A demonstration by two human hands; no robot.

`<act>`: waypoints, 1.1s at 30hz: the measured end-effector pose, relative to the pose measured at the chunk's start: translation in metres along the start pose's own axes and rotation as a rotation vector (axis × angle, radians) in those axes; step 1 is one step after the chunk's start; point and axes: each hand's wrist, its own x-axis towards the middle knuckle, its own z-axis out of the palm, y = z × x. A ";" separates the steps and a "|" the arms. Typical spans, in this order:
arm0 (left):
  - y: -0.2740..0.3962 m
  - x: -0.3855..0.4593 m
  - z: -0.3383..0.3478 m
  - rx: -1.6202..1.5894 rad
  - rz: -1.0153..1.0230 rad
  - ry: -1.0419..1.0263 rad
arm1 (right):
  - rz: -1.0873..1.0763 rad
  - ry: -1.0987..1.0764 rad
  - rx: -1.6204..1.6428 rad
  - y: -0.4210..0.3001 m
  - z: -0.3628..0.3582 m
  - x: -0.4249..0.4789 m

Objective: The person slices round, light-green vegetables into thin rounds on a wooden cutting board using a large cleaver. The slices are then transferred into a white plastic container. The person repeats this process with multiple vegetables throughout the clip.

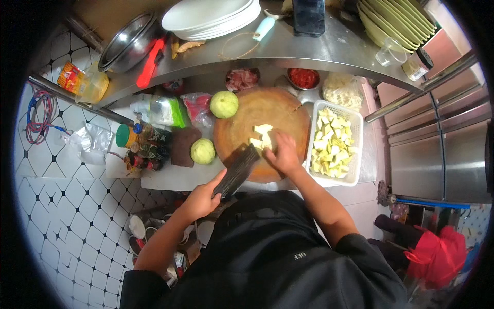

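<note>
My left hand [203, 197] grips a broad dark-bladed kitchen cleaver [238, 170]; its far end reaches over a round wooden chopping block [252, 106]. By that end lie a few cut pale vegetable pieces [263, 129]. My right hand [285, 152] is over the block with its fingertips at these pieces; whether it grips any is hidden. One round pale-green vegetable [224, 104] sits at the block's far left rim, and a second round vegetable [202, 151] rests left of the block. Right of the block stands a white plastic basket [359, 154] of cut chunks [332, 145].
A steel shelf [328, 50] overhangs the far side, bearing white plates [208, 19], green bowls [397, 23] and a red-handled tool [151, 63]. Beneath are bowls of sliced meat [242, 79] and red chopped food [303, 78]. Bottles [152, 148] stand left. Someone in red [438, 255] is lower right.
</note>
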 end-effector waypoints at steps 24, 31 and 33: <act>0.020 0.061 -0.010 -0.243 -0.246 0.160 | -0.222 -0.084 0.127 0.003 0.004 0.014; 0.012 0.109 -0.003 -0.098 -0.117 0.183 | -0.247 -0.075 0.126 0.007 0.009 0.015; 0.035 0.102 -0.009 -0.160 -0.315 0.100 | -0.245 -0.077 0.127 0.007 0.007 0.015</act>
